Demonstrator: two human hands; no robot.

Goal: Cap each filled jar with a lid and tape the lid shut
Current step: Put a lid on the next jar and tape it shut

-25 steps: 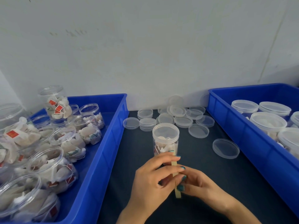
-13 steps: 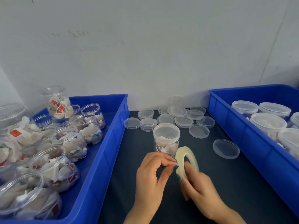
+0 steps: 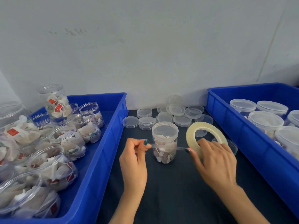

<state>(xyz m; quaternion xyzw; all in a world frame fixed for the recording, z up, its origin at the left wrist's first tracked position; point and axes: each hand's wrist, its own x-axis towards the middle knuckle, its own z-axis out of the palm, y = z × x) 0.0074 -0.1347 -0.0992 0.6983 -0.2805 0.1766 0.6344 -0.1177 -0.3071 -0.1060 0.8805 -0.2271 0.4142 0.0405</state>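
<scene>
A clear jar (image 3: 165,143) filled with tea bags stands upright on the dark table, with a translucent lid on top. My right hand (image 3: 213,160) holds a roll of clear tape (image 3: 206,136) to the right of the jar. My left hand (image 3: 137,152) pinches the free end of the tape to the left of the jar. A strip of tape (image 3: 166,147) stretches between both hands, across the front of the jar below its lid.
A blue bin (image 3: 97,159) on the left holds several open filled jars. Another blue bin (image 3: 242,143) on the right holds lidded jars. Several loose lids (image 3: 176,115) lie behind the jar by the wall.
The hands moved apart, pulling a strip of tape off the roll. The roll went right and up; my left hand drew the tape end left across the jar.
</scene>
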